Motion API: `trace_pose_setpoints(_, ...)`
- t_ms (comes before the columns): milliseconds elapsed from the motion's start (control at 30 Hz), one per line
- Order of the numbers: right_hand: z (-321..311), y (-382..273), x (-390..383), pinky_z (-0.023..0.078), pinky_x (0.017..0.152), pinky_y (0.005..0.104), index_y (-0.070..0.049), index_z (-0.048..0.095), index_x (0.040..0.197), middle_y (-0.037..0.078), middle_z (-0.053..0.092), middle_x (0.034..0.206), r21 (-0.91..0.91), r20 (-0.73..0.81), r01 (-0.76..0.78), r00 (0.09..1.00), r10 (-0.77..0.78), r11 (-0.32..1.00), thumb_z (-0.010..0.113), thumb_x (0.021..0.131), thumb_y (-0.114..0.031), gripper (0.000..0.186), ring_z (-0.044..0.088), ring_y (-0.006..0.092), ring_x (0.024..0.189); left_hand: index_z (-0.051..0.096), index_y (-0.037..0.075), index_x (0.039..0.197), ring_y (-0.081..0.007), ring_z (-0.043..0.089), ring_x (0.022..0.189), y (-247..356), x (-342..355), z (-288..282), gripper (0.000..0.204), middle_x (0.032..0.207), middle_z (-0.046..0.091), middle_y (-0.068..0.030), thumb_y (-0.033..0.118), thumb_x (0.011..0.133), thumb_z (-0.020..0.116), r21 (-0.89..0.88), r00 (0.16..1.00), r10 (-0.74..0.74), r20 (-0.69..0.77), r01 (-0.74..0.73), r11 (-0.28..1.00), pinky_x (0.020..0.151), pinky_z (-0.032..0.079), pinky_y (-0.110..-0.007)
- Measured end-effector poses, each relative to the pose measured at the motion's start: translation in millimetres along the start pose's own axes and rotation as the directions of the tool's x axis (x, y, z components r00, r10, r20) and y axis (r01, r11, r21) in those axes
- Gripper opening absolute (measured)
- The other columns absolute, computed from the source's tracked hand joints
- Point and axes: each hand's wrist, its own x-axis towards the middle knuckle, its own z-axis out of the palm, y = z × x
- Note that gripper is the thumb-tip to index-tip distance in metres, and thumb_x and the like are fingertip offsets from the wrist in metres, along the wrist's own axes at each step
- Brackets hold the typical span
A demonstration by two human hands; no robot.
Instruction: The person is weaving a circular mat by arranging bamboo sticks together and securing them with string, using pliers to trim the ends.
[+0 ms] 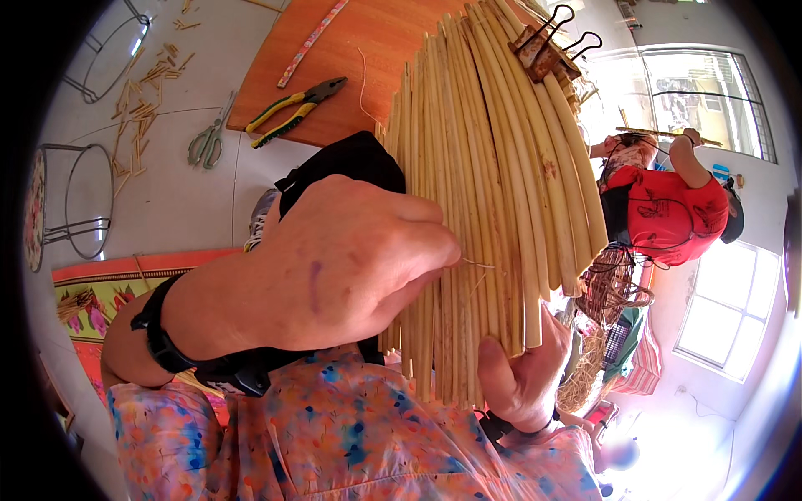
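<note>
Across my lap lies a row of pale yellow straw stalks (pixel 493 167), set side by side like a stiff mat. A rusty binder clip (pixel 539 57) grips its far right edge. My left hand (pixel 359 259) is closed over the middle of the stalks, its fingertips pinching a thin pale thread (pixel 478 264) that shows against them. At the lower right end, my right hand (pixel 528 371) holds the stalks, thumb on top and the other fingers mostly hidden behind. Black bands circle both wrists.
Yellow-and-black pliers (pixel 296 110) and a patterned strip (pixel 313 42) lie on an orange board (pixel 393 33). Green-handled scissors (pixel 207 142) and scattered stalk pieces (pixel 142 117) are on the floor near stools (pixel 79 200). A person in red (pixel 668 209) works at right, near a wicker basket (pixel 606 288).
</note>
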Motion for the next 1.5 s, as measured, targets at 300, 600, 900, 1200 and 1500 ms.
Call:
trace_pose_setpoints(300,0.7,-2.1,2.1,0.053,0.066,0.0404,0.003,0.059,0.113,0.02,0.064,0.086,-0.011,-0.011,0.0,1.0,0.0,1.0,0.062,0.076,-0.011,0.039,0.066,0.039,0.074,0.069,0.006,0.089,-0.0275,0.059,0.06,0.4,1.2,0.2,0.017,0.068,0.055,-0.0057,0.001,0.073,0.073,0.017,1.0,0.013,-0.005,-0.012,1.0,0.048,0.044,-0.037)
trace_pose_setpoints(600,5.4,0.2,0.8,0.052,0.061,0.0414,0.004,0.059,0.11,0.02,0.061,0.081,-0.05,-0.035,0.072,0.997,-0.073,0.996,0.064,0.076,-0.011,0.038,0.063,0.038,0.068,0.066,0.004,0.086,-0.0293,0.059,0.061,15.0,6.7,-10.0,0.021,0.072,0.056,-0.0071,-0.002,0.067,0.071,0.106,0.988,-0.041,0.147,0.025,0.994,0.049,0.045,-0.039)
trace_pose_setpoints(900,5.7,-0.1,5.5,0.052,0.06,0.0387,0.013,0.05,0.121,0.022,0.062,0.089,-0.051,-0.012,0.181,0.983,-0.182,0.982,0.062,0.076,-0.009,0.052,0.063,0.0359,0.069,0.066,0.002,0.084,-0.0301,0.056,0.058,17.0,12.6,-1.3,0.015,0.069,0.053,-0.0082,-0.004,0.07,0.07,0.082,0.997,-0.015,0.07,0.009,0.997,0.049,0.044,-0.04)
trace_pose_setpoints(1200,16.2,41.2,7.2,0.049,0.092,0.0404,0.015,0.028,0.142,0.029,0.039,0.129,0.329,0.002,0.371,0.919,-0.393,0.868,0.073,0.084,-0.045,0.095,0.054,0.0399,0.11,0.067,0.001,0.087,-0.0277,0.054,0.054,21.2,19.7,-20.0,0.019,0.066,0.051,-0.009,-0.008,0.072,0.071,0.11,0.986,-0.085,0.141,0.07,0.991,0.046,0.039,-0.037)
trace_pose_setpoints(1500,55.1,78.6,18.4,0.046,0.095,0.0396,0.008,0.035,0.144,0.024,0.043,0.125,0.631,-0.221,0.498,0.85,-0.478,0.594,0.07,0.087,-0.036,0.081,0.05,0.0369,0.111,0.067,0.003,0.103,-0.03,0.069,0.089,23.2,-9.2,-31.0,0.028,0.1,0.069,-0.0136,0.006,0.076,0.072,0.325,0.964,-0.253,0.079,0.216,0.921,0.076,0.054,-0.036)
